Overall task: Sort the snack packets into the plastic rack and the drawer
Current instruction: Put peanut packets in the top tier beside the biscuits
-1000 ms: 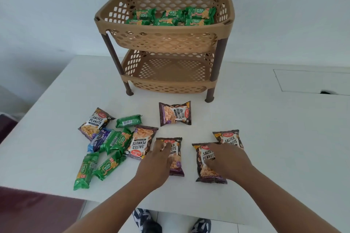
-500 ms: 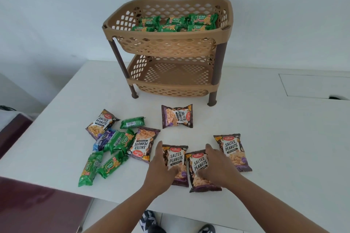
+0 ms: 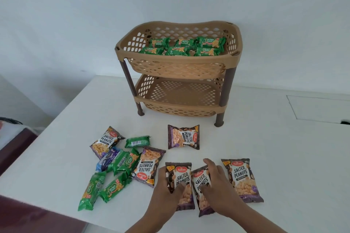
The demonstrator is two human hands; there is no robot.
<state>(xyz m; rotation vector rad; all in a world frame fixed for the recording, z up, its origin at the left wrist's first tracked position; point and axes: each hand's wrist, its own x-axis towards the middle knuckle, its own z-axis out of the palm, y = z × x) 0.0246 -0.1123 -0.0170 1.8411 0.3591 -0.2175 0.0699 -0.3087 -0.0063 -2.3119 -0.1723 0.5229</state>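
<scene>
A tan two-tier plastic rack [image 3: 178,61] stands at the back of the white table; its top basket holds several green biscuit packets [image 3: 209,42], its lower basket is bare. My left hand [image 3: 166,195] grips a salted peanuts packet [image 3: 180,174] near the front edge. My right hand [image 3: 217,189] grips a second peanuts packet [image 3: 201,179] pressed against the first. Three more peanut packets lie loose: one to the right [image 3: 241,178], one in the middle [image 3: 183,136], one at the left [image 3: 106,142]. No drawer is visible.
A heap at the front left holds green biscuit packets [image 3: 111,189], a blue packet [image 3: 107,160] and another peanuts packet [image 3: 148,165]. The white table [image 3: 284,166] has a rectangular panel outline [image 3: 318,108] at the right. A dark maroon surface [image 3: 19,143] lies left of the table.
Both hands slid their peanut packets toward each other until the two packets touch. The view tilted, so the rack sits lower in the frame.
</scene>
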